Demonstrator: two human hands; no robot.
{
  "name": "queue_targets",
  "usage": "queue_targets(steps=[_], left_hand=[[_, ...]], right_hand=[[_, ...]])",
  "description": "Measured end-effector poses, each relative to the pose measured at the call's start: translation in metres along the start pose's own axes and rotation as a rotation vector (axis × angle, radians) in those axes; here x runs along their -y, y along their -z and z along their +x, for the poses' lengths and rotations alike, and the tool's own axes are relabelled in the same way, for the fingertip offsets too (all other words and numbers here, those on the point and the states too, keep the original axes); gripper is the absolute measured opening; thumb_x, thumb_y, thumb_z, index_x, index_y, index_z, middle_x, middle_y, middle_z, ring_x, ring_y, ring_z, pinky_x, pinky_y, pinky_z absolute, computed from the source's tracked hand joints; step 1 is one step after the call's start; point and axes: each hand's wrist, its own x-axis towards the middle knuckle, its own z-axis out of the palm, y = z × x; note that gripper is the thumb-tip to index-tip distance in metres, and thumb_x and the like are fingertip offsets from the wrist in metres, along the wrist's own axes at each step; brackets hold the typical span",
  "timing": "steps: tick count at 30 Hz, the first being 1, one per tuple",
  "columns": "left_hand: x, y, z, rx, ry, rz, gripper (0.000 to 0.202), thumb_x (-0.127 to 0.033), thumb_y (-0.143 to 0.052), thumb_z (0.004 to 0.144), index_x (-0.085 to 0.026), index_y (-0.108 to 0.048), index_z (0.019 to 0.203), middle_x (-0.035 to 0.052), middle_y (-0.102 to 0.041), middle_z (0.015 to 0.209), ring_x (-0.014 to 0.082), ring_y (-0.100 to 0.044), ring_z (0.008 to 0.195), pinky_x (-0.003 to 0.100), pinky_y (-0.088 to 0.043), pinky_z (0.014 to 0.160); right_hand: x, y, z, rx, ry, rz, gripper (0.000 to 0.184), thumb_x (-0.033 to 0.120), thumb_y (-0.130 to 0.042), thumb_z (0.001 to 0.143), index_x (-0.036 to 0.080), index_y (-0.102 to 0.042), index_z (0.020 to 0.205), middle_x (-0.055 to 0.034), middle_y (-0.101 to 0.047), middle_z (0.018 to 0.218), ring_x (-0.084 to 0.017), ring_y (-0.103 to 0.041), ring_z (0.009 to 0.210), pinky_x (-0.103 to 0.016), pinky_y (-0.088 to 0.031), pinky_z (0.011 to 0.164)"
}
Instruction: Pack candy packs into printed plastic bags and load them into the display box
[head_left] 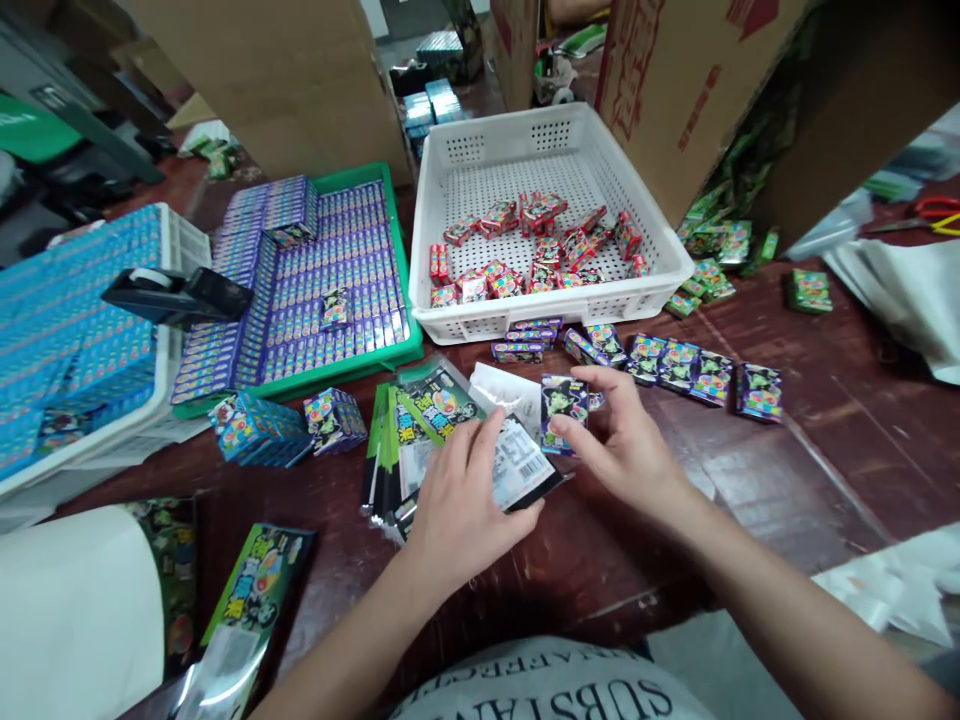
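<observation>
My right hand (630, 435) grips a small purple candy box (562, 400) by its side, between thumb and fingers. The box's printed face is turned up toward me. My left hand (469, 490) lies with its fingers stretched out on a fanned stack of printed plastic bags (442, 400), and a white barcode label (523, 465) shows beside its fingers. A white slip of paper (506, 390) sits between the bags and the held box. More purple boxes (679, 365) lie in a row to the right, beyond my right hand.
Behind stands a white perforated crate (551, 325) with loose red boxes (544, 275). A green tray (416, 345) of purple boxes, a black tape dispenser (176, 295) and a crate of blue boxes (82, 310) are at left. Green boxes (810, 290) and scissors (934, 215) lie right.
</observation>
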Motion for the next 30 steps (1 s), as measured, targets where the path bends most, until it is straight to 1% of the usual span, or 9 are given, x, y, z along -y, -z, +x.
queue_targets(steps=[6, 9, 14, 19, 22, 23, 26, 28, 30], left_hand=[[0.002, -0.001, 0.004, 0.058, -0.162, 0.028, 0.09, -0.037, -0.073, 0.079, -0.024, -0.028, 0.156, 0.014, -0.052, 0.138, 0.0334, -0.052, 0.129, 0.052, -0.045, 0.108], [0.001, -0.006, 0.004, 0.062, -0.146, 0.036, 0.091, -0.035, -0.072, 0.079, -0.025, -0.026, 0.157, 0.0136, -0.053, 0.138, 0.0331, -0.052, 0.128, 0.052, -0.045, 0.107], [0.002, -0.021, 0.003, 0.083, -0.158, 0.078, 0.091, -0.036, -0.072, 0.079, -0.028, -0.027, 0.158, 0.0125, -0.057, 0.133, 0.0342, -0.056, 0.121, 0.052, -0.047, 0.101], [0.008, -0.027, 0.014, -0.006, -0.101, 0.093, 0.093, -0.034, -0.07, 0.079, -0.028, -0.024, 0.159, 0.0131, -0.055, 0.133, 0.034, -0.057, 0.121, 0.05, -0.049, 0.101], [0.02, -0.028, 0.019, 0.01, -0.097, 0.157, 0.09, -0.035, -0.067, 0.083, -0.03, -0.022, 0.161, 0.0132, -0.056, 0.128, 0.0333, -0.062, 0.111, 0.049, -0.053, 0.092], [0.026, -0.03, 0.019, 0.036, -0.104, 0.184, 0.088, -0.035, -0.067, 0.084, -0.032, -0.024, 0.161, 0.013, -0.057, 0.125, 0.033, -0.063, 0.108, 0.048, -0.054, 0.088], [0.043, -0.031, 0.016, 0.126, -0.158, 0.254, 0.087, -0.032, -0.071, 0.08, -0.039, -0.032, 0.157, 0.012, -0.059, 0.121, 0.0338, -0.064, 0.106, 0.049, -0.054, 0.084], [0.048, -0.024, 0.024, 0.111, -0.232, 0.276, 0.083, -0.036, -0.078, 0.074, -0.039, -0.046, 0.15, 0.0131, -0.059, 0.127, 0.0379, -0.06, 0.113, 0.054, -0.051, 0.09], [0.041, -0.008, 0.049, 0.014, -0.324, 0.277, 0.068, -0.045, -0.08, 0.075, -0.033, -0.059, 0.138, 0.0154, -0.055, 0.137, 0.0415, -0.053, 0.125, 0.058, -0.047, 0.099]], right_hand=[[-0.003, 0.014, -0.007, 0.35, -0.031, 0.138, 0.041, 0.04, -0.065, 0.095, 0.031, -0.05, 0.132, 0.0006, -0.065, 0.093, -0.015, -0.058, 0.065, -0.03, -0.052, 0.058], [-0.008, 0.015, -0.003, 0.32, 0.018, 0.057, 0.042, 0.04, -0.064, 0.094, 0.035, -0.05, 0.133, 0.0, -0.062, 0.089, -0.02, -0.061, 0.071, -0.037, -0.057, 0.064], [-0.015, -0.002, -0.006, 0.286, 0.125, -0.066, 0.044, 0.042, -0.065, 0.091, 0.05, -0.053, 0.134, -0.0047, -0.062, 0.109, -0.029, -0.067, 0.098, -0.049, -0.062, 0.086], [-0.013, -0.014, -0.006, 0.288, 0.222, -0.2, 0.075, 0.032, -0.059, 0.096, 0.052, -0.021, 0.158, -0.0036, -0.065, 0.125, -0.026, -0.066, 0.114, -0.042, -0.059, 0.1], [-0.023, 0.025, 0.04, 0.098, 0.313, -0.338, 0.076, 0.03, -0.057, 0.097, 0.044, -0.017, 0.16, -0.0036, -0.064, 0.136, -0.026, -0.062, 0.125, -0.044, -0.054, 0.106], [-0.03, 0.049, 0.063, -0.085, 0.308, -0.408, 0.069, 0.03, -0.055, 0.098, 0.041, -0.024, 0.158, -0.0049, -0.06, 0.142, -0.027, -0.058, 0.13, -0.047, -0.052, 0.108], [-0.062, 0.136, 0.134, -0.352, 0.063, -0.669, 0.062, 0.017, -0.039, 0.097, 0.015, -0.026, 0.157, -0.0225, -0.041, 0.156, -0.034, -0.039, 0.146, -0.06, -0.04, 0.112], [-0.086, 0.181, 0.169, -0.163, -0.094, -0.859, 0.062, 0.016, -0.054, 0.087, 0.008, -0.042, 0.148, -0.0265, -0.051, 0.145, -0.038, -0.045, 0.139, -0.058, -0.038, 0.113], [-0.108, 0.201, 0.187, 0.009, -0.119, -0.882, 0.058, 0.019, -0.07, 0.076, 0.01, -0.058, 0.132, -0.0221, -0.066, 0.127, -0.036, -0.06, 0.122, -0.049, -0.046, 0.106]])
